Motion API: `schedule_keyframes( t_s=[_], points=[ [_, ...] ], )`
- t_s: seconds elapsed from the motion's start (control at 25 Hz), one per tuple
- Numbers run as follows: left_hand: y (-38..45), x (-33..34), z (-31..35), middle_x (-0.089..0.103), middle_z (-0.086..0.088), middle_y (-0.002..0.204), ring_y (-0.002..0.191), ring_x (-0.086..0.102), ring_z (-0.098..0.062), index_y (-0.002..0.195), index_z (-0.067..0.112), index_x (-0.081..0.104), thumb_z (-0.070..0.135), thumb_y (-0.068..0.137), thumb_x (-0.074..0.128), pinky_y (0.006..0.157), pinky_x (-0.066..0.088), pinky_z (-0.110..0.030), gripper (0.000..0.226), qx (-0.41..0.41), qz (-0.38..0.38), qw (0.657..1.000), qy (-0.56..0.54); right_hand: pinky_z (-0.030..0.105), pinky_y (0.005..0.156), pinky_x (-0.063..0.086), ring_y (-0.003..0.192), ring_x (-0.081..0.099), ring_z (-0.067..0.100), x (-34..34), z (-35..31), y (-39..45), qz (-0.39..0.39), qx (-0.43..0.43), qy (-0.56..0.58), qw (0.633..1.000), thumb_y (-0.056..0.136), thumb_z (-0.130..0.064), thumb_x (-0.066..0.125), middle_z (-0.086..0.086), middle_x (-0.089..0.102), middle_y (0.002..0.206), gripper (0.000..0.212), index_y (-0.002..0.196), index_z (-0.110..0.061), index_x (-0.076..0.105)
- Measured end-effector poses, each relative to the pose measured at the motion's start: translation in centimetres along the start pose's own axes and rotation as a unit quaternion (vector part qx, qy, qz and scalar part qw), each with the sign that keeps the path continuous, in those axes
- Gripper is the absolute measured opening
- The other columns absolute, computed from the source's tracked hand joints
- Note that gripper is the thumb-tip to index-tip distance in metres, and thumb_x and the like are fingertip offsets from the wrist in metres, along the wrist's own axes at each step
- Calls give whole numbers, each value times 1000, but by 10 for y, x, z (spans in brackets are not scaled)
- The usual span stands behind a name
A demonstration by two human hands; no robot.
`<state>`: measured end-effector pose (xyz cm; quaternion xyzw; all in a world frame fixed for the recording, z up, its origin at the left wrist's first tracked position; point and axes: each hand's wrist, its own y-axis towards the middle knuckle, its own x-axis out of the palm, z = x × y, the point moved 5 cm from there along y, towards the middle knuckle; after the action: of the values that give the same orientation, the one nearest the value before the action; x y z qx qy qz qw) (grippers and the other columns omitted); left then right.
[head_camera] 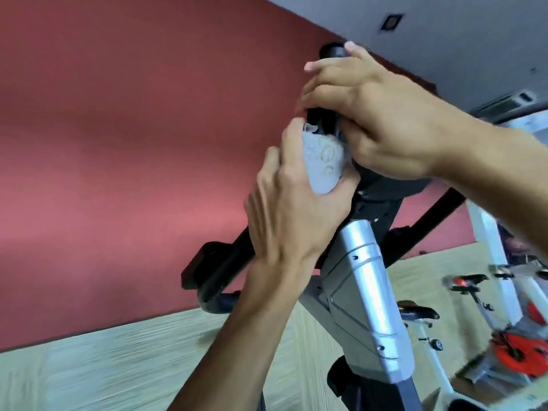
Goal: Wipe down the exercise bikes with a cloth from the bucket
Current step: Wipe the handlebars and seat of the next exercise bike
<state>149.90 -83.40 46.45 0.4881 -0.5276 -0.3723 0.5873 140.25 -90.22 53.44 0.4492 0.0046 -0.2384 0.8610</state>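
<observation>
Nubbly grey cloth (323,161), brushed silver metal post (364,262), matt black handlebar (332,50), wood-grain floor (118,360).

Right hand (394,120) covers the top of the black handlebar (333,50); the console beneath it cannot be made out. Left hand (293,209) hides most of the grey cloth (324,161). Second bike (510,348), at right, is motion-blurred and cut by the frame edge. Both forearms run out of frame.

Two hands, a left hand (284,209) and a right hand (382,120); one grey cloth (323,161); two exercise bikes, a near bike (364,298) and a far bike (504,330) with red parts.
</observation>
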Motion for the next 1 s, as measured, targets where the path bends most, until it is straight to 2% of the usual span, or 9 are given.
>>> schedule_keyframes(
  t_s=[0.08,0.16,0.24,0.36,0.48,0.6,0.8,0.92,1.0],
  points=[
    [-6,2,-9,66,-3,114,90,67,-29,145,19,50,58,81,69,61,44,-34,77,45,28,997,54,37,125,2,149,32,20,4,-4,-6,49,28,19,998,71,-1,28,6,59,137,68,130,-6,62],
    [-28,-3,-37,56,-8,145,120,63,-26,148,10,48,51,88,64,83,54,-36,75,114,54,991,41,38,126,5,151,28,20,12,-11,-15,83,37,14,996,78,2,29,5,55,145,64,134,-6,60],
    [-53,-8,-68,38,-12,161,144,44,-29,150,5,46,41,91,65,111,45,-44,72,160,69,984,48,35,126,4,153,24,19,19,-16,-20,99,45,12,994,87,0,30,3,49,151,59,137,-7,58],
    [-49,-3,-73,34,-10,163,151,33,-29,151,4,44,49,89,61,121,31,-48,78,157,88,981,70,30,124,2,156,13,17,29,-25,-23,91,59,27,994,92,-6,29,0,42,157,55,141,-10,56],
    [-31,0,-51,48,-8,156,145,44,-24,154,8,40,54,88,59,122,31,-43,83,176,88,980,43,28,123,0,156,12,14,34,-35,-24,94,60,27,993,94,-12,29,-2,43,156,55,142,-10,54],
    [-58,-2,-91,50,-8,154,141,49,-23,153,8,42,45,89,63,118,37,-43,77,198,107,973,59,25,122,1,154,17,12,41,-48,-28,91,60,19,994,94,-17,29,-2,49,152,53,140,-8,56],
    [-77,-8,-107,38,-12,161,149,36,-27,155,3,35,48,88,67,120,35,-43,87,167,111,974,103,31,124,5,155,17,18,58,-79,-36,67,52,21,996,101,-6,40,4,50,152,42,139,-6,56],
    [-60,-3,-83,30,-14,165,153,29,-26,158,3,29,55,93,60,122,31,-42,88,204,97,969,97,41,126,8,154,21,22,67,-94,-34,115,54,34,991,95,-11,34,0,50,151,49,138,-8,58],
    [-75,-6,-109,27,-15,165,154,27,-26,158,3,29,50,93,62,122,32,-41,86,221,94,965,107,42,127,10,153,24,23,68,-98,-32,149,73,37,985,96,-9,35,5,51,151,46,135,-5,59]
  ],
)
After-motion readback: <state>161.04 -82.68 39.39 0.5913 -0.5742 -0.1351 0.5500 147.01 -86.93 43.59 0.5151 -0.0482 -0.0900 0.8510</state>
